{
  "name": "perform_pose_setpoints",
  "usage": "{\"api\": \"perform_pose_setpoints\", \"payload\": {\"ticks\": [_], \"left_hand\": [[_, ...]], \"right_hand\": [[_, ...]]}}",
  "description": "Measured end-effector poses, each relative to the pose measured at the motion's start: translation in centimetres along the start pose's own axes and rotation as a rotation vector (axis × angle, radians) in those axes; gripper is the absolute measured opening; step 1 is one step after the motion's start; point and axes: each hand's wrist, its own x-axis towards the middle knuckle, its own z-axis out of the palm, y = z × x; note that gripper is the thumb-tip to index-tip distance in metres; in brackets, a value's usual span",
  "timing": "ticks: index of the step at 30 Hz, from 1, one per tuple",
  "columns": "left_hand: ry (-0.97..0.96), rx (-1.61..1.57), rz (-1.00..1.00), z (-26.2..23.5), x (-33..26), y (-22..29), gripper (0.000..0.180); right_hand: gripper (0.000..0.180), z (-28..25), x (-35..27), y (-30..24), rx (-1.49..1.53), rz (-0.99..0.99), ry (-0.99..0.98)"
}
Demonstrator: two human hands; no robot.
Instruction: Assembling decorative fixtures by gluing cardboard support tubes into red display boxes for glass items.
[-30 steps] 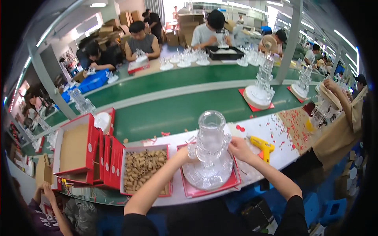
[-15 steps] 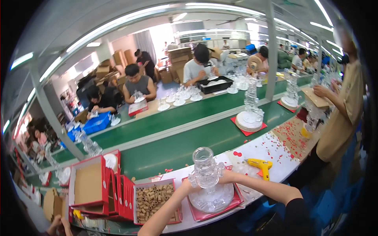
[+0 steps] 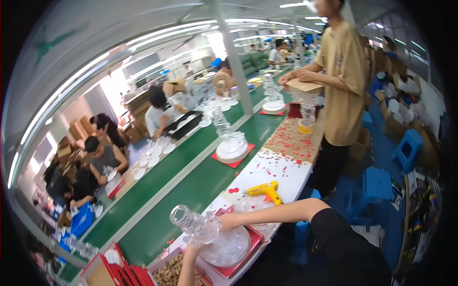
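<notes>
Clear tower (image 3: 198, 229): stands between your two hands, its round base in the red tray (image 3: 257, 237); tall and narrow above that base, it could tip if one side gets pushed harder.
Right hand (image 3: 229, 222): fingers bent in against the tower's right side; too much squeeze there could loosen the small parts.
Left hand (image 3: 194, 249): at the tower's lower left side; if it slips on the smooth wall, the base could skid inside the tray.
Closure: blur hides the fingertips, so you cannot tell how far either hand is closed.
Yellow glue gun (image 3: 268, 189): on the surface (image 3: 292, 177), beyond your right hand; a swinging forearm could knock it.
Brown tubes (image 3: 172, 272): just left of your left hand; a careless wrist could scatter them.
</notes>
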Motion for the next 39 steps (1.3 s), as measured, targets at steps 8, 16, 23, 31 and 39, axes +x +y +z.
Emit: {"api": "perform_pose_setpoints", "payload": {"ticks": [8, 16, 23, 31, 39], "left_hand": [[0.119, -0.190, -0.292, -2.9, -19.2, -7.3, 0.035], [0.292, -0.410, -0.613, -7.2, -3.2, 16.5, 0.033], [-0.007, -0.090, -0.259, -2.2, -7.9, 23.7, 0.052], [-0.209, 0.019, -0.443, -0.6, -4.5, 24.2, 0.044], [-0.111, 0.018, -0.530, 0.8, -4.9, 24.6, 0.042]], "right_hand": [[0.042, 2.5, 1.4, 4.1, -0.031, 0.110, 0.151], [0.024, -0.4, -5.4, 1.5, 0.255, 0.113, 0.597], [0.022, 0.5, -16.3, -3.9, -0.195, 0.193, -0.028], [0.024, 4.1, -16.8, -3.3, -0.312, 0.213, -0.147], [0.025, 3.5, -15.9, -2.7, -0.286, 0.190, -0.180]]}}
